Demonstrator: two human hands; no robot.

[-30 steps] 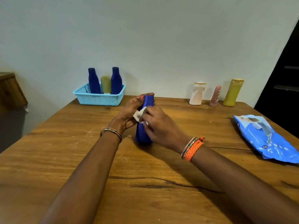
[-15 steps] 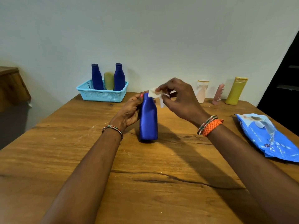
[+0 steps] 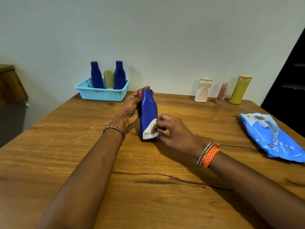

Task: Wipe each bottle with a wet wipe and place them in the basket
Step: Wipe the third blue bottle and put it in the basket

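Note:
A blue bottle (image 3: 148,111) stands upright on the wooden table (image 3: 82,162), near its middle. My left hand (image 3: 130,109) grips the bottle's left side and neck. My right hand (image 3: 173,133) pinches a white wet wipe (image 3: 149,132) and presses it against the bottle's lower front. At the back left stands a light blue basket (image 3: 100,93) holding two blue bottles (image 3: 96,75) (image 3: 120,75) and an olive one (image 3: 109,78). Along the back right stand a white bottle (image 3: 202,90), a pink bottle (image 3: 221,93) and a yellow-green bottle (image 3: 239,90).
A blue pack of wet wipes (image 3: 270,136) lies at the table's right edge. A wall runs behind the table. A wooden piece of furniture (image 3: 9,81) stands at the far left and a dark doorway (image 3: 290,83) at the right.
My right hand has gone from the bottle's neck up to its top, then down to its base, carrying the wipe. My left hand keeps its hold on the bottle.

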